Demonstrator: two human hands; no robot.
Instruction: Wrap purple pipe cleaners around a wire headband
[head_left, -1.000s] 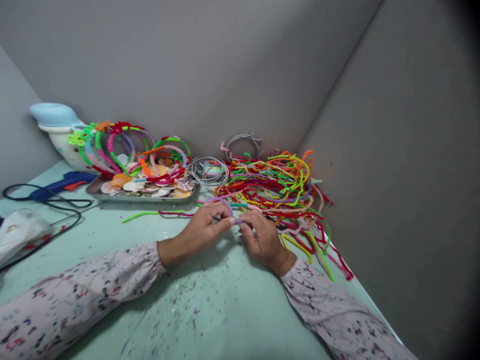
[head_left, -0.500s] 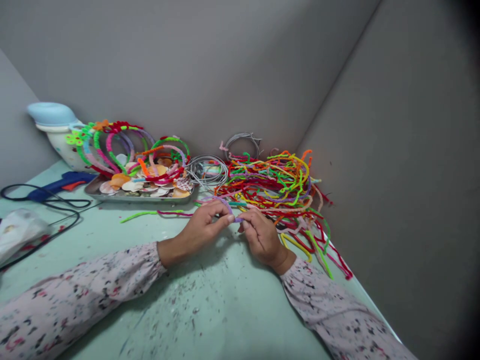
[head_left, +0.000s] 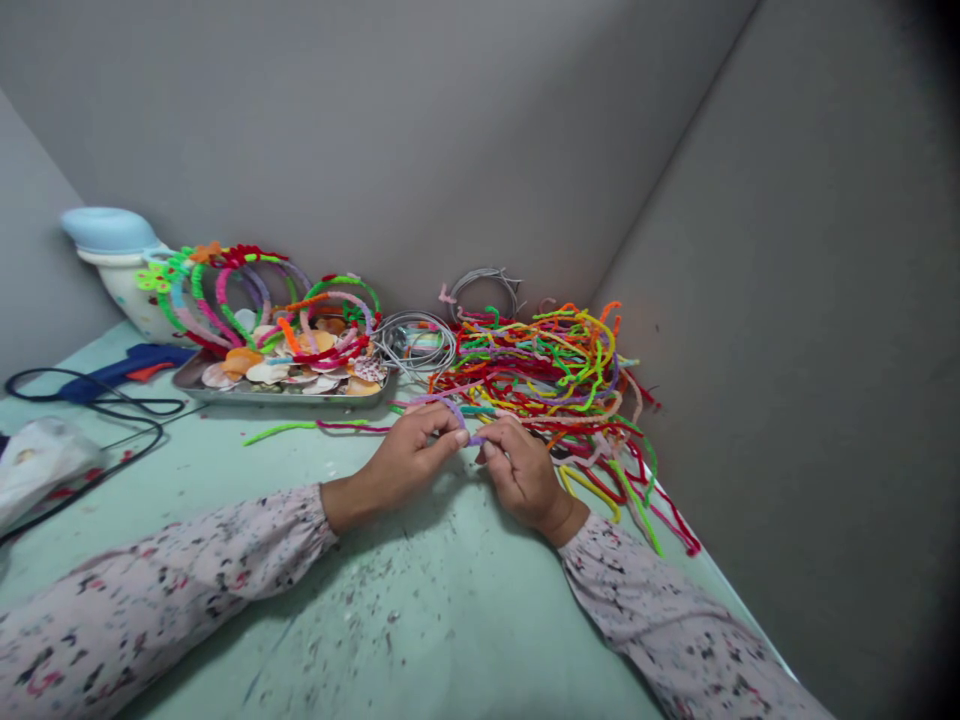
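Observation:
A purple pipe cleaner (head_left: pixel 452 407) curves up between my two hands above the middle of the table. My left hand (head_left: pixel 420 445) pinches it between thumb and forefinger. Close beside it, my right hand (head_left: pixel 521 470) grips the same piece with its fingertips; a short stretch of purple shows between the thumbs. Parts of the pipe cleaner are hidden behind my fingers. Just beyond my hands spreads a tangled heap of coloured pipe cleaners (head_left: pixel 555 350). A green and dark red strand (head_left: pixel 300 427) lies left of my left hand.
A metal tray (head_left: pixel 277 399) holds seashells (head_left: pixel 266 373) and headbands wrapped in pipe cleaner (head_left: pixel 225 290). Coils of grey wire (head_left: pixel 420 340) sit beside it. At left are a blue glue gun (head_left: pixel 112 372), its black cable (head_left: pixel 161 430), a plastic bag (head_left: pixel 45 460) and a blue-lidded container (head_left: pixel 112 235).
Both hands keep nearly the same pinch on the purple pipe cleaner. The view has shifted very slightly; nothing else visibly differs.

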